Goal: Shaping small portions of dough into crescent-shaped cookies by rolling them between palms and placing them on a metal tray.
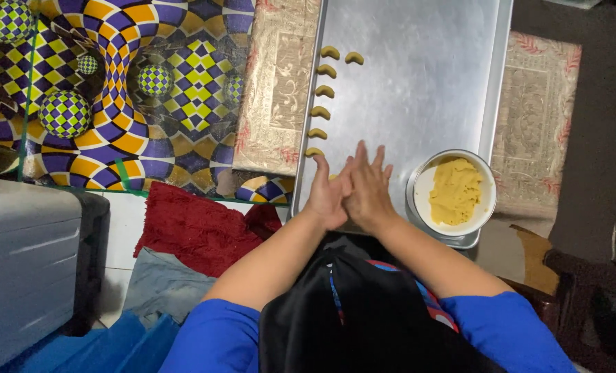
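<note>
My left hand (326, 199) and my right hand (371, 188) are pressed palm to palm, fingers stretched out, over the near edge of a large metal baking tray (425, 83). A sliver of yellow dough (333, 177) shows between the palms. Along the tray's left side lies a column of several small crescent-shaped dough pieces (324, 91), and one more crescent (353, 58) starts a second column. Just right of my right hand stands a white bowl (419, 188) holding a lump of yellow dough (454, 192).
The tray rests on a beige patterned cloth (277, 83). A colourful checkered mat (114, 90) covers the floor at left. A red cloth (197, 228) and a grey box (24, 262) lie near my left arm. Black fabric (363, 311) covers my lap.
</note>
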